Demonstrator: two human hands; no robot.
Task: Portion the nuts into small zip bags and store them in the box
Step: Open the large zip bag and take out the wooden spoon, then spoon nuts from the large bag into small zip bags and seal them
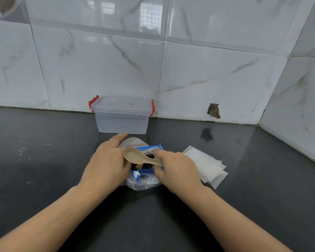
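Hands meet at frame centre: the right hand [176, 170] pinches a wooden spoon [138, 157]; the left hand [107, 164], fingers straight, presses the nut bag [145, 180]. Behind them stands a lidded plastic box [121, 115].

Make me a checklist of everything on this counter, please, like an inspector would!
Surface: dark counter, pale specks at its left.
Job's things: clear box, lid on, red clips, by the wall; nut bag, blue-edged, between the hands; wooden spoon; small zip bags stacked to the right.
Clutter: nothing seen.
Grippers: left hand rests on the nut bag; right hand holds the spoon handle.
Cables: nothing seen.
Surroundings: marbled wall tiles, with a broken hole low down.
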